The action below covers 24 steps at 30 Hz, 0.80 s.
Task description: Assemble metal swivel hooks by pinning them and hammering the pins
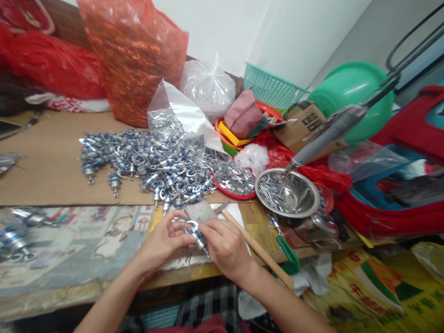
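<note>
Between my two hands, at the front edge of the table, is a small silver metal fitting (198,237) with a blue band and a curved, claw-like end. My left hand (169,238) pinches it from the left with thumb and fingers. From the right, the closed fingers of my right hand (227,247) press against the same fitting; whether they hold another small part is hidden. Just behind the fingers lies a grey metal block (201,211). A wooden-handled tool (258,249) slants past my right hand. Beyond my hands spreads a pile of similar blue-banded fittings (152,157).
Right of the pile are a red plate (239,196) of small metal pieces and a steel bowl (287,213) with pins. A grey-handled lever (326,132) rises over the bowl. An orange bag (138,69) stands behind; more fittings (15,240) lie at left.
</note>
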Each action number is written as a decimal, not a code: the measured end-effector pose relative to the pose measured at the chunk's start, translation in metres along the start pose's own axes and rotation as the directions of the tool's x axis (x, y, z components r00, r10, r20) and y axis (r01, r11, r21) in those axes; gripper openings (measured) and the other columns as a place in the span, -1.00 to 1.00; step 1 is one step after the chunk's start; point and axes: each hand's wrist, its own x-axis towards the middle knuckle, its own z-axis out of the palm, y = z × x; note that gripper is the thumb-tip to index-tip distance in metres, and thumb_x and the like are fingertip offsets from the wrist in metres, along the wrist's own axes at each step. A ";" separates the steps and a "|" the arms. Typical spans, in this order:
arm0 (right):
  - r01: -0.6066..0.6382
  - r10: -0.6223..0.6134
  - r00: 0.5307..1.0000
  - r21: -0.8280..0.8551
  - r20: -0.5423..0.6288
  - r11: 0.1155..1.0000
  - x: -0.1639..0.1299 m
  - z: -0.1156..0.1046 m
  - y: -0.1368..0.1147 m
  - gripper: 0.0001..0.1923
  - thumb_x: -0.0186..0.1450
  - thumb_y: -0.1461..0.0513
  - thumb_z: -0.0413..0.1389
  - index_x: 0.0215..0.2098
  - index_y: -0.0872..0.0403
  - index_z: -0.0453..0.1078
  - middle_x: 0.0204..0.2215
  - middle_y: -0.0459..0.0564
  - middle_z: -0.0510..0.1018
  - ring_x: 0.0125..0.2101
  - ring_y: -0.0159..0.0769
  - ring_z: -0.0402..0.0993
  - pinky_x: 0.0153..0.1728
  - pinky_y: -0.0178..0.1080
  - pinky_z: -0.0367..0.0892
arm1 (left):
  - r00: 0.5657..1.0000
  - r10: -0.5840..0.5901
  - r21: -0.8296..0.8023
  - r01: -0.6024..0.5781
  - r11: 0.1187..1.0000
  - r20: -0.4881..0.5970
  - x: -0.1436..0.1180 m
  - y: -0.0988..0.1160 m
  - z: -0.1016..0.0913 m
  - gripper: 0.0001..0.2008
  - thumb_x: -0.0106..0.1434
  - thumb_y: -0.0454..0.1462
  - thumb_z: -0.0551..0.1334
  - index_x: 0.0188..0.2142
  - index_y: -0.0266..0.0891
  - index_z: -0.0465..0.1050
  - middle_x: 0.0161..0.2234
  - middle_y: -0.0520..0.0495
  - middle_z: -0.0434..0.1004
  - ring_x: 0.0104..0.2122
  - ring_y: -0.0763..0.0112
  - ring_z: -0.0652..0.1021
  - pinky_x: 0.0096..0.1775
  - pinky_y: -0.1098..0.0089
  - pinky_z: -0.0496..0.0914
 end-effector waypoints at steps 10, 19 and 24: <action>-0.148 0.164 0.980 -0.138 0.111 0.979 -0.008 -0.001 -0.027 -0.73 0.21 0.41 -0.10 -0.23 0.14 0.38 -0.47 0.06 0.41 -0.43 -0.21 0.26 -0.47 -0.21 0.18 | 0.999 -0.016 -0.034 0.017 0.999 0.028 -0.001 0.001 -0.001 -0.59 -0.12 -0.42 0.33 -0.32 -0.17 0.18 -0.49 0.12 0.48 -0.47 0.47 0.51 -0.38 0.44 0.37; -0.486 0.487 0.873 0.041 -0.025 0.873 -0.045 -0.012 0.047 -0.63 0.24 0.27 -0.04 0.03 0.09 0.23 -0.21 0.09 0.36 -0.17 -0.19 0.32 -0.17 -0.17 0.25 | 1.000 -0.019 -0.008 0.019 1.000 0.003 0.001 -0.001 -0.002 -0.58 -0.14 -0.42 0.35 -0.32 -0.19 0.20 -0.49 0.11 0.49 -0.51 0.50 0.50 -0.42 0.47 0.35; -0.544 0.551 0.779 -0.114 0.301 0.831 -0.062 -0.014 0.073 -0.76 0.25 0.19 -0.05 -0.18 0.13 0.33 -0.38 0.01 0.43 -0.33 -0.23 0.41 -0.33 -0.24 0.29 | 0.999 -0.037 -0.002 0.037 0.999 0.001 0.001 -0.001 -0.003 -0.56 -0.14 -0.41 0.35 -0.30 -0.17 0.19 -0.47 0.11 0.48 -0.49 0.47 0.51 -0.42 0.46 0.36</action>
